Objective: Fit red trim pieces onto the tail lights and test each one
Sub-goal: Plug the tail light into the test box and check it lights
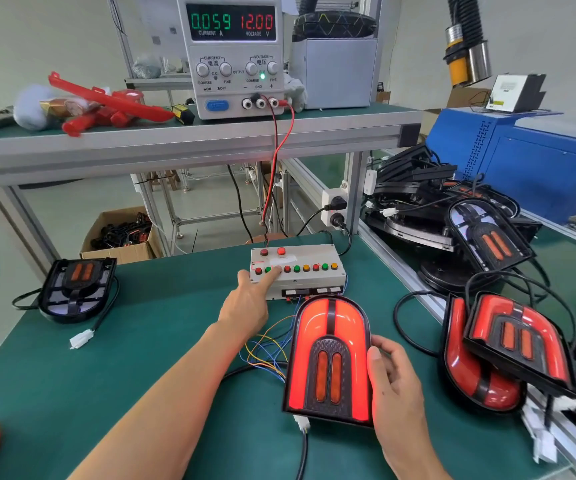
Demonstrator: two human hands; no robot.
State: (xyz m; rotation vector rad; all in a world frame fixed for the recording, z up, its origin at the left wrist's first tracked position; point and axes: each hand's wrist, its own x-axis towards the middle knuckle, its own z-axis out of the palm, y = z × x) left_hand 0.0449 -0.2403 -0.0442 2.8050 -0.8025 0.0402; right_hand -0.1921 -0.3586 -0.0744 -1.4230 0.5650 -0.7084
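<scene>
On the green table a tail light lies flat near the front edge, its red trim glowing. The right hand rests against its right side, thumb on the face and fingers curled round the edge. The left hand reaches to the white button box just behind the light, one straight finger on a button in the row. Up on the shelf the power supply reads 12.00 volts. Another tail light, without trim, sits far left.
</scene>
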